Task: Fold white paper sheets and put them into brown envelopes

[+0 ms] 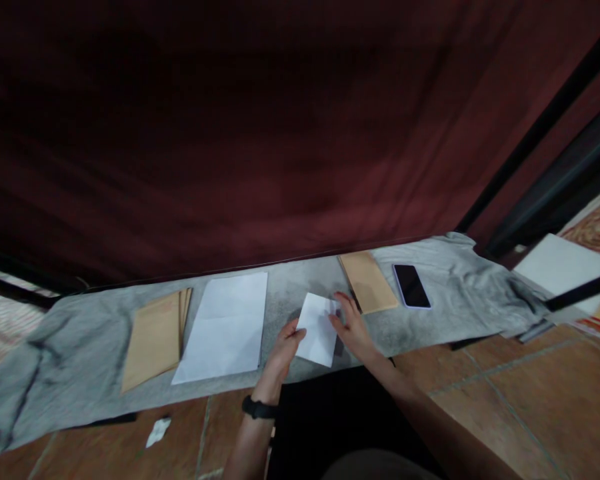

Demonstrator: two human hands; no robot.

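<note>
A folded sheet of white paper (316, 331) is held just above the grey cloth, slightly tilted. My left hand (283, 348) grips its left edge, thumb on top and fingers underneath; a dark band circles that wrist. At the paper's right edge is my right hand (353, 328), its fingers apart and bent, the tips touching or very close to the paper. To the left lies a stack of white paper sheets (225, 330) with a faint crease across it. Brown envelopes (153, 340) lie farther left, and more brown envelopes (369, 280) lie beyond my right hand.
A phone (412, 287) with a dark screen lies at the right on the grey cloth (460, 287), which covers a long narrow surface. A dark red curtain (260, 147) hangs behind it. A crumpled white scrap (158, 432) is on the tiled floor (535, 393).
</note>
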